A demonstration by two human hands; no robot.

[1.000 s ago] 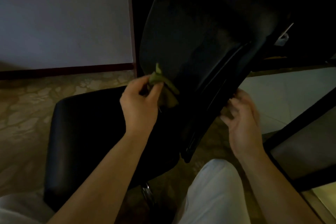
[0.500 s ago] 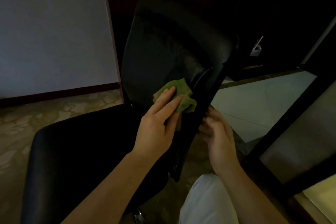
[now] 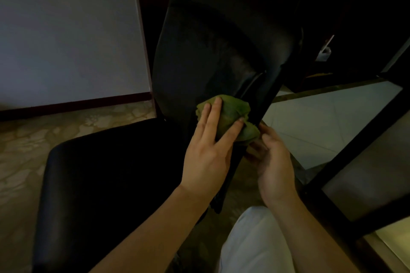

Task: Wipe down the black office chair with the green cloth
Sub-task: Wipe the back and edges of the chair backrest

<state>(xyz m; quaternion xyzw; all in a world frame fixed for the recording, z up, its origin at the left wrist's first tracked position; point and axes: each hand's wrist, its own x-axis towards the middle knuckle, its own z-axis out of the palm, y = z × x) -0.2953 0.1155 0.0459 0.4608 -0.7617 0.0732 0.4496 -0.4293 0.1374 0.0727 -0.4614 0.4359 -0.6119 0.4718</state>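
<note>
At the lower right edge of the backrest (image 3: pixel 206 57): left hand (image 3: pixel 206 157) presses green cloth (image 3: pixel 233 111) onto black office chair (image 3: pixel 111 173).
Left fingers (image 3: pixel 213 115) straight and spread, flat on the bunched cloth, not curled round it. Cloth sits against the backrest's front face, its lower end hanging past the edge. Right hand (image 3: pixel 275 166) just behind that edge, fingers curled, touching or just beside the cloth's lower end; cannot tell if they grip cloth, chair or nothing. Backrest tilted, seat to the left below it. Pale trouser leg (image 3: pixel 255 244) at bottom, patterned floor (image 3: pixel 26 139) left, grey wall (image 3: pixel 66 29) behind, dark frame (image 3: pixel 355 150) at right. Scene dim.
</note>
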